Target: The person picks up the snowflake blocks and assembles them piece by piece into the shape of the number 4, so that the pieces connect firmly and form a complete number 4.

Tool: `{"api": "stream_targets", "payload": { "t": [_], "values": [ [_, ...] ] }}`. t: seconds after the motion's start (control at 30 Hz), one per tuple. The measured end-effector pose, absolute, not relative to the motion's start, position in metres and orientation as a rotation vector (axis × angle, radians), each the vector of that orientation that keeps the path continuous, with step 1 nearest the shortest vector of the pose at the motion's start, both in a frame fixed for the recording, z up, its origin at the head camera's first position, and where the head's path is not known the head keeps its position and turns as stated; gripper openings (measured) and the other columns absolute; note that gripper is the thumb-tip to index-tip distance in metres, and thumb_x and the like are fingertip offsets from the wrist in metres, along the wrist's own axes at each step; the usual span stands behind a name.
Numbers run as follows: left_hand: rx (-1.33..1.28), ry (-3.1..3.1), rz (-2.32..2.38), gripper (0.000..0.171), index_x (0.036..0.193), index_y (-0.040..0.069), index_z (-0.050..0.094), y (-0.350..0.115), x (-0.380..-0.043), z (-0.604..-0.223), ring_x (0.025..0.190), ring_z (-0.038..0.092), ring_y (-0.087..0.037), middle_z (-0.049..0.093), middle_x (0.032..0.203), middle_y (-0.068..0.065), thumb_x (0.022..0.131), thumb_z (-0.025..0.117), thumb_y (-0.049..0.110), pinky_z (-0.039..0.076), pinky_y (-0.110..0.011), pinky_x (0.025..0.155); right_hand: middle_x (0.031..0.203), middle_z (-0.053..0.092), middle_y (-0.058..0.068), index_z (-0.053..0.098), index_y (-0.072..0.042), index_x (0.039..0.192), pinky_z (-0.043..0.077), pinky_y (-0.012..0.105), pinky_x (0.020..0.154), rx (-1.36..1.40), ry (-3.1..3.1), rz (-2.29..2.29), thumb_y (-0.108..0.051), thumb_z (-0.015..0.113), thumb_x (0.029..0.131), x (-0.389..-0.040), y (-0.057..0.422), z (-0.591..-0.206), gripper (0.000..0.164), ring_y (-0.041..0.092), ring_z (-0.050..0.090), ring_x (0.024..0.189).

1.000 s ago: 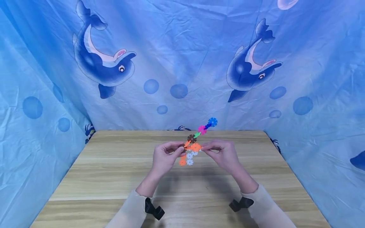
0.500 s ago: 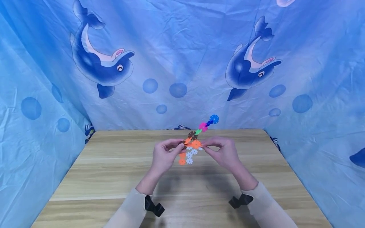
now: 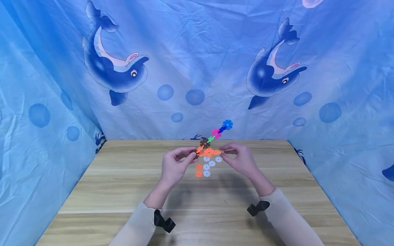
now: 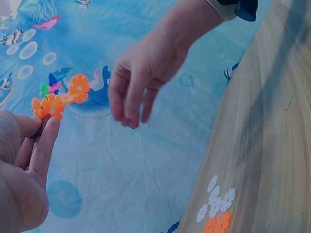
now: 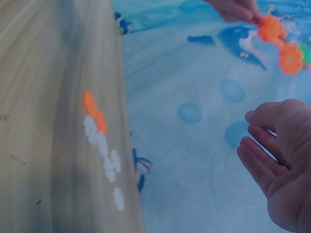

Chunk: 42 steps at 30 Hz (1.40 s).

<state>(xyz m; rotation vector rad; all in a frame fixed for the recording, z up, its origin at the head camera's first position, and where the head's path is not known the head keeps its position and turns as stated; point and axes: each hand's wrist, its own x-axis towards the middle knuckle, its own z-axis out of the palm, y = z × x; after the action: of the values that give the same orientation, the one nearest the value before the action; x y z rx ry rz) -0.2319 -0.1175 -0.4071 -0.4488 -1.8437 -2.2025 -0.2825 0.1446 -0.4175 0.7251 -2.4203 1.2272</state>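
"Blue fabric printed with dolphins (image 3: pixel 197 61) hangs behind a pale wood-grain bench (image 3: pixel 197 212). What's being held?"

"A chain of slotted, flower-shaped plastic discs (image 3: pixel 205 143), raised above the bench. The left hand (image 3: pixel 176 167) pinches a brown disc (image 3: pixel 197 156) at its near end between thumb and fingers."

"And the right hand (image 3: pixel 241 160)?"

"Just beside the chain's orange branch, gripping nothing; the right wrist view shows its thumb and fingers parted."

"Which colours run upward?"

"Orange, brown, green, pink, dark blue, then bright blue at the tip."

"Anything on the bench?"

"Several loose white flower-shaped discs (image 3: pixel 207 167) and two orange ones (image 3: pixel 199 174), clustered near its far edge."
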Motion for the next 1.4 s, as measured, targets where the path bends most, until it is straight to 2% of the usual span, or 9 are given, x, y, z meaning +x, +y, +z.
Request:
{"api": "stream_targets", "payload": {
  "t": [0.17, 0.4, 0.7, 0.9, 1.03, 1.13, 1.3, 1.4],
  "values": [
    [-0.46, -1.845, -2.199, 0.019, 0.113, -0.013, 0.074, -0.116, -0.231, -0.405, 0.093, 0.079, -0.016, 0.075, 0.114, -0.03, 0.095, 0.073, -0.006, 0.068, -0.039, 0.084, 0.111, 0.081, 0.01, 0.08, -0.007, 0.11, 0.067, 0.046, 0.09, 0.688, -2.491, 1.221, -0.004, 0.082, 0.091, -0.295, 0.145, -0.429, 0.018, 0.03, 0.079, 0.104],
    [-0.458, -1.857, -2.208, 0.019, 0.114, -0.013, 0.074, -0.114, -0.23, -0.406, 0.093, 0.078, -0.016, 0.074, 0.115, -0.03, 0.095, 0.073, -0.007, 0.067, -0.039, 0.084, 0.114, 0.08, 0.014, 0.078, -0.005, 0.114, 0.066, 0.044, 0.092, 0.627, -2.578, 1.22, -0.005, 0.08, 0.092, -0.307, 0.147, -0.449, 0.022, 0.033, 0.078, 0.105],
    [-0.453, -1.855, -2.201, 0.02, 0.114, -0.013, 0.074, -0.113, -0.228, -0.409, 0.092, 0.078, -0.016, 0.073, 0.111, -0.031, 0.095, 0.074, -0.006, 0.067, -0.038, 0.084, 0.114, 0.08, 0.013, 0.079, -0.006, 0.116, 0.063, 0.053, 0.1, 0.594, -2.633, 1.171, -0.008, 0.081, 0.092, -0.321, 0.149, -0.475, 0.024, 0.033, 0.077, 0.108],
    [-0.463, -1.855, -2.199, 0.02, 0.114, -0.013, 0.074, -0.112, -0.228, -0.409, 0.092, 0.078, -0.016, 0.073, 0.113, -0.033, 0.095, 0.074, -0.006, 0.067, -0.038, 0.084, 0.12, 0.077, 0.021, 0.075, -0.001, 0.123, 0.062, 0.054, 0.1, 0.579, -2.688, 1.152, -0.008, 0.082, 0.091, -0.328, 0.148, -0.486, 0.034, 0.041, 0.074, 0.112],
    [-0.469, -1.86, -2.191, 0.02, 0.114, -0.013, 0.074, -0.112, -0.228, -0.41, 0.09, 0.078, -0.015, 0.073, 0.114, -0.034, 0.096, 0.074, -0.006, 0.068, -0.038, 0.083, 0.122, 0.076, 0.023, 0.074, 0.001, 0.121, 0.062, 0.055, 0.1, 0.61, -2.713, 1.146, -0.006, 0.08, 0.091, -0.33, 0.146, -0.492, 0.032, 0.045, 0.073, 0.114],
    [-0.47, -1.864, -2.188, 0.02, 0.114, -0.013, 0.074, -0.111, -0.228, -0.411, 0.09, 0.078, -0.015, 0.073, 0.113, -0.035, 0.096, 0.074, -0.005, 0.068, -0.037, 0.083, 0.121, 0.077, 0.021, 0.075, -0.001, 0.12, 0.062, 0.054, 0.1, 0.611, -2.759, 1.098, -0.008, 0.08, 0.092, -0.332, 0.144, -0.495, 0.029, 0.041, 0.073, 0.113],
    [-0.451, -1.879, -2.187, 0.02, 0.114, -0.011, 0.075, -0.11, -0.227, -0.41, 0.089, 0.078, -0.016, 0.073, 0.108, -0.032, 0.096, 0.074, -0.004, 0.068, -0.037, 0.082, 0.127, 0.076, 0.017, 0.074, -0.005, 0.126, 0.06, 0.053, 0.105, 0.584, -2.87, 1.01, -0.01, 0.08, 0.092, -0.332, 0.142, -0.498, 0.035, 0.035, 0.072, 0.117],
    [-0.445, -1.886, -2.179, 0.02, 0.114, -0.01, 0.076, -0.109, -0.227, -0.409, 0.089, 0.079, -0.017, 0.073, 0.107, -0.031, 0.095, 0.075, -0.004, 0.068, -0.037, 0.082, 0.127, 0.076, 0.013, 0.074, -0.007, 0.129, 0.062, 0.049, 0.101, 0.608, -2.923, 0.937, -0.008, 0.077, 0.093, -0.332, 0.142, -0.499, 0.036, 0.029, 0.072, 0.112]
  ]
}}
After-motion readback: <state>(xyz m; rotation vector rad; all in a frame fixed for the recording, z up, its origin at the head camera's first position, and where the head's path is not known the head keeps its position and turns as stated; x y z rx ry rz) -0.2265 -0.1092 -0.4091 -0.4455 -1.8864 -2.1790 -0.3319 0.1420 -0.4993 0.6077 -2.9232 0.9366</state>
